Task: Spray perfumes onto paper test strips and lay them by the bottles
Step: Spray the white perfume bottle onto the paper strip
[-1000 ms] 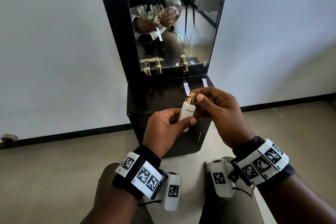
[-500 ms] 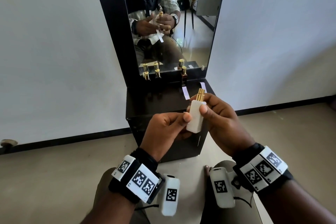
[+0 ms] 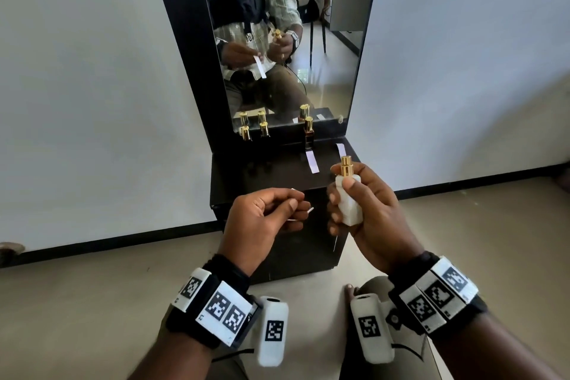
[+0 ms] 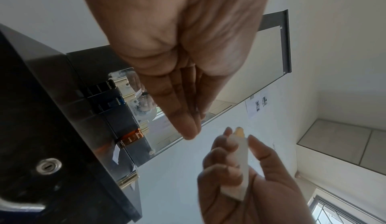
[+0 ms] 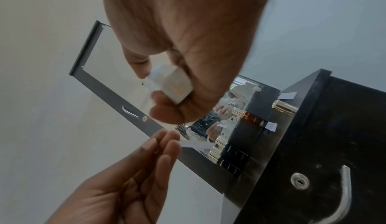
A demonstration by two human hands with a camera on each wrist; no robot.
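Gripping a white perfume bottle (image 3: 348, 194) upright in the right hand (image 3: 367, 210), left hand (image 3: 262, 219) beside it pinching a paper strip (image 5: 196, 145) between fingers (image 5: 165, 146), above the black cabinet (image 3: 262, 176), amber bottle (image 3: 308, 133) with strip (image 3: 312, 162) at the mirror (image 3: 290, 40).

White bottle (image 4: 238, 166) in right hand (image 4: 250, 186)

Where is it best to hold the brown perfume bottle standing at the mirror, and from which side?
Take the brown bottle by its dark square body, below the gold cap, with the grip coming from the front and slightly above. It stands upright against the mirror, so the back is blocked, and a test strip lies just before it.
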